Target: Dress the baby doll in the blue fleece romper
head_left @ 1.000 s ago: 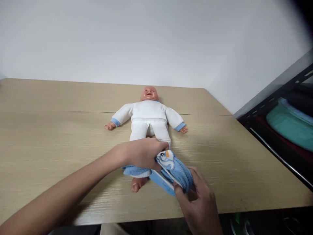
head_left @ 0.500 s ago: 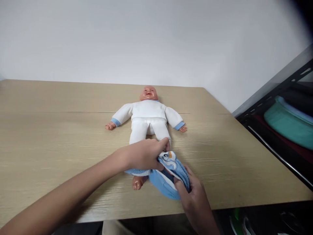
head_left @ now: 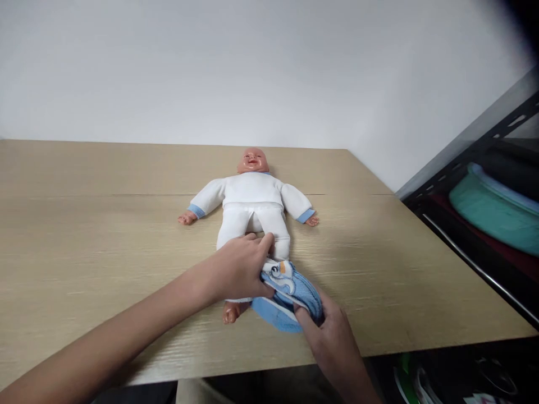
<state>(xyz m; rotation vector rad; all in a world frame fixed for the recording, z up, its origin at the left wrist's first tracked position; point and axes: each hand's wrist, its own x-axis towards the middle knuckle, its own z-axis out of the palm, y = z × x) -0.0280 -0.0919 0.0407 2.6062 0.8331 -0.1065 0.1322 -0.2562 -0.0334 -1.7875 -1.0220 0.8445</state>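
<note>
A baby doll (head_left: 252, 191) in white clothes with blue cuffs lies on its back, head away from me. At its leg on my right is a blue fabric piece (head_left: 278, 317) with white edging and a white bird face with an orange beak; I cannot tell its exact kind. My left hand (head_left: 246, 266) is closed on its upper left edge, over the doll's lower legs. My right hand (head_left: 330, 325) grips its right side, the thumb inside the opening. The doll's bare foot (head_left: 231, 312) shows on the left; the other foot is hidden.
The doll lies on a wooden table (head_left: 105, 241) with a white wall (head_left: 210, 67) behind it. At the right stands a black metal rack (head_left: 446, 224) holding a teal basin (head_left: 497, 210). Below the table's front right edge are several dark, partly hidden items.
My view has shifted slightly. Both hands and the blue fabric piece have moved a little up and left, and its opening looks narrower.
</note>
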